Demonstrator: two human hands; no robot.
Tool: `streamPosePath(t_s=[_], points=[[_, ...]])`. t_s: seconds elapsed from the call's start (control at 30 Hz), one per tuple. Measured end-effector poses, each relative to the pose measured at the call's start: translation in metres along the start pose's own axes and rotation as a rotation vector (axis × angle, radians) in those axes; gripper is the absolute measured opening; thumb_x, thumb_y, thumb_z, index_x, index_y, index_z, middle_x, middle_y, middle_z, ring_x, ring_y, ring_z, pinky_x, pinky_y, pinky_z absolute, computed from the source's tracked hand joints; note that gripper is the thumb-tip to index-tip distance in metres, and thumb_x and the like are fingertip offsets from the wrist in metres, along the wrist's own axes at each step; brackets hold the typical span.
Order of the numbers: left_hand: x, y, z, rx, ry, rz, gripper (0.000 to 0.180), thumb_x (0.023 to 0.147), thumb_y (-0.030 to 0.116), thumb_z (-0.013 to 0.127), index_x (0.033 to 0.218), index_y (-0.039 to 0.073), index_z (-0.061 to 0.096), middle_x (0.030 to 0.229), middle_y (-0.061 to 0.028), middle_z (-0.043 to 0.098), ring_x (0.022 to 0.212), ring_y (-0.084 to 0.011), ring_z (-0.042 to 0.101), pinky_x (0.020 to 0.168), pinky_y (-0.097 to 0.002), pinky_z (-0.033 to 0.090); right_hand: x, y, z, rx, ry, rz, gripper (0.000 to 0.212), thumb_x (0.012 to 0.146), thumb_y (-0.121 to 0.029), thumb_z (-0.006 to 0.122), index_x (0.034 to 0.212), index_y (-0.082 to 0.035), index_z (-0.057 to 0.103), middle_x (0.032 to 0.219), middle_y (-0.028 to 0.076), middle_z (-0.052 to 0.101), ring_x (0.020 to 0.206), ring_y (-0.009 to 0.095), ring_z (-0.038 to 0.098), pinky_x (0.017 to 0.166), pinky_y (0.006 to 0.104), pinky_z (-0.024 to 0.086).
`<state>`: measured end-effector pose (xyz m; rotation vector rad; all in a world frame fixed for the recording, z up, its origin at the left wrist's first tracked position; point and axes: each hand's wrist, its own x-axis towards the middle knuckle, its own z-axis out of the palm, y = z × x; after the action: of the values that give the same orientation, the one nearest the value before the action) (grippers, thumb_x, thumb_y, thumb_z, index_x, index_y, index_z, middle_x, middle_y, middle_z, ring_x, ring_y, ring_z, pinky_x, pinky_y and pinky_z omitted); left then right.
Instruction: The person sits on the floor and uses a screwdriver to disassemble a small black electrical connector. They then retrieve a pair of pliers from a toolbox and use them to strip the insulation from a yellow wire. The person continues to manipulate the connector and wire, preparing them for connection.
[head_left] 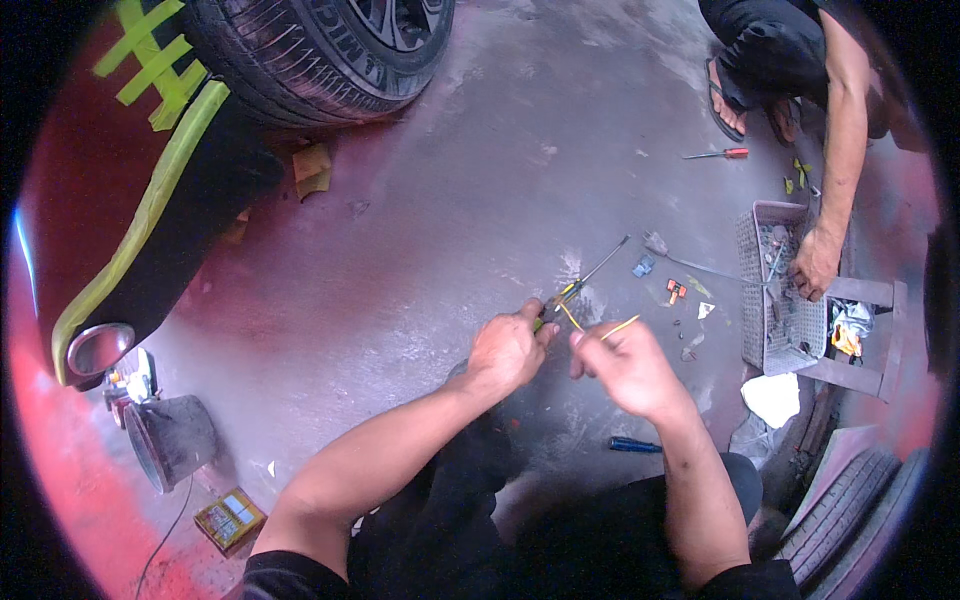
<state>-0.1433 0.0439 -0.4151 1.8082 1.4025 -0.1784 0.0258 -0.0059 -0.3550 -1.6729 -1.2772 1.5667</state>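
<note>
My left hand (506, 350) is closed around a small tool with a yellow-green handle (540, 324), which looks like pliers; its jaws are partly hidden by my fingers. A thin yellow wire (570, 316) runs from the tool's tip to my right hand (636, 368). That hand is closed on the wire, whose free end sticks out above the knuckles. Just past my left fingers, a long thin metal shaft (606, 261) points away to the far right, like a screwdriver's; whether I hold it or it lies on the floor, I cannot tell.
To the right, another person's hand (816, 264) reaches into a grey plastic basket (752, 290) of small parts. Scattered on the floor are an orange piece (676, 291), a blue piece (643, 265), a red-handled screwdriver (733, 154) and a blue handle (634, 445). A car wheel (330, 70) stands far left.
</note>
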Motion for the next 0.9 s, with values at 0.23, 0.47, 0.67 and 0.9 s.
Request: streamPosePath(t_s=[0.23,0.47,0.67,0.9], points=[[0.000,-0.007,0.015,0.203,-0.081,0.085,0.035,0.094,0.031,0.055,0.118,0.005,0.054,0.091,-0.0192,0.070,0.091,-0.0362,0.068,0.081,-0.0484,0.053,0.006,0.011,0.008,-0.562,0.051,-0.027,0.027,0.082,-0.030,0.064,0.090,-0.006,0.073,0.099,0.019,0.070,0.090,0.039,0.068,0.081,0.0484,0.053],[-0.045,0.070,-0.068,0.180,0.113,-0.224,0.023,0.089,0.037,0.061,0.092,0.022,0.078,0.108,-0.0131,0.071,0.094,-0.0299,0.071,0.081,-0.0384,0.056,0.035,-0.095,0.092,-1.378,-0.223,-0.185,0.024,0.089,-0.023,0.060,0.095,-0.007,0.076,0.101,0.015,0.073,0.087,0.031,0.070,0.074,0.0487,0.055],[0.025,-0.070,-0.005,0.415,0.072,-0.090,0.037,0.084,0.042,0.064,0.107,0.014,0.069,0.096,-0.0172,0.071,0.091,-0.0355,0.069,0.081,-0.0458,0.054,0.025,-0.067,0.040,-1.154,-0.338,-0.181,0.024,0.082,-0.018,0.068,0.104,-0.008,0.073,0.086,0.006,0.073,0.087,0.026,0.072,0.073,0.0400,0.057],[0.022,-0.039,0.011,0.337,0.038,0.090,0.031,0.095,0.033,0.054,0.111,0.007,0.053,0.086,-0.0223,0.068,0.082,-0.0392,0.068,0.075,-0.0513,0.053,0.029,0.053,0.055,-0.632,0.308,-0.104,0.061,0.086,-0.021,0.065,0.140,-0.005,0.042,0.105,0.021,0.068,0.096,0.036,0.067,0.090,0.0490,0.051]])
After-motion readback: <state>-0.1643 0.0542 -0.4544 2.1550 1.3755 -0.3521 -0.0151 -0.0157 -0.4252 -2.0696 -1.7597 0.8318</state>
